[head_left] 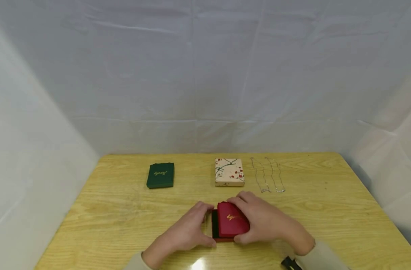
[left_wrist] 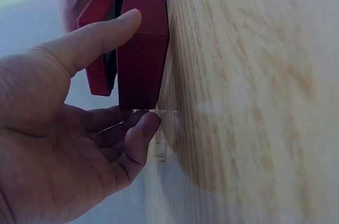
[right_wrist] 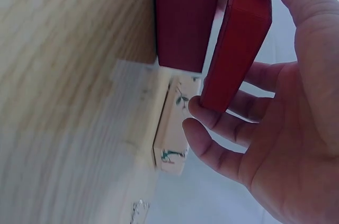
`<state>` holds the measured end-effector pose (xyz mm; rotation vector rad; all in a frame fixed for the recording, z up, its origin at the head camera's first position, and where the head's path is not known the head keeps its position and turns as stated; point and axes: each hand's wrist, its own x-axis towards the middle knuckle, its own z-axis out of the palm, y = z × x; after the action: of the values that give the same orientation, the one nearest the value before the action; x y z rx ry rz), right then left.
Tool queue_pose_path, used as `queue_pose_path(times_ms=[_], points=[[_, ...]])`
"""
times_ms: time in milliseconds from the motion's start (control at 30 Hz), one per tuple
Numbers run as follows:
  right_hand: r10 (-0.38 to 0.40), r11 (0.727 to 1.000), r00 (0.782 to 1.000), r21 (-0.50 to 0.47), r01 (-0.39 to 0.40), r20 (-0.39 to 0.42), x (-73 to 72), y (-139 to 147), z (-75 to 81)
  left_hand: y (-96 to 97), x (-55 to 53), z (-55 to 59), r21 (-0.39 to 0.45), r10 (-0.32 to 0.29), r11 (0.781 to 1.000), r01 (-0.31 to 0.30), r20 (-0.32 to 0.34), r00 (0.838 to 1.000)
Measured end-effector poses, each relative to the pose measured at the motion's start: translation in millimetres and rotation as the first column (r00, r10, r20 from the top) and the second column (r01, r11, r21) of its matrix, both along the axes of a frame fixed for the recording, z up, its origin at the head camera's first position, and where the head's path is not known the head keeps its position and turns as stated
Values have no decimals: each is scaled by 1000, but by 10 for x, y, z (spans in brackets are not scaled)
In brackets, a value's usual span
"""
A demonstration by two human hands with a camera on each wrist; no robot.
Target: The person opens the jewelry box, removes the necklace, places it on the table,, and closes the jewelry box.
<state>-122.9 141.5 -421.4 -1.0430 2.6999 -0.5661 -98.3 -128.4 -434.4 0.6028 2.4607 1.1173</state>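
A red jewelry box sits near the table's front, its lid raised and shifted right of its base. My right hand [head_left: 264, 219] pinches the lid [head_left: 233, 221], which bears gold lettering, between thumb and fingers. In the right wrist view the lid [right_wrist: 238, 41] tilts away from the base [right_wrist: 185, 23]. My left hand [head_left: 188, 229] holds the box base [left_wrist: 142, 62], thumb on its near side and fingertips at the far side. A strip of the base's dark interior [head_left: 215, 225] shows left of the lid; the rest is covered.
Farther back on the wooden table [head_left: 124, 210] lies a closed green box [head_left: 161, 175] at left. A cream floral box [head_left: 230, 172] is behind the red one. Two thin chain necklaces [head_left: 273, 176] lie right of it. White cloth [head_left: 205, 93] hangs behind the table.
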Motion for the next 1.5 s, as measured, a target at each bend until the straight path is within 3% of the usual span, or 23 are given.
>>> queue_pose_path(times_ms=[1033,1500], points=[[28,999,1000,27,-28,3,6,-200,-47,-4,-15,-9,-50,-15,999,15,-6,1000],[29,999,1000,28,-29,-2,9,-206,-53,3,-2,-11,-80,-21,997,17,-47,999]])
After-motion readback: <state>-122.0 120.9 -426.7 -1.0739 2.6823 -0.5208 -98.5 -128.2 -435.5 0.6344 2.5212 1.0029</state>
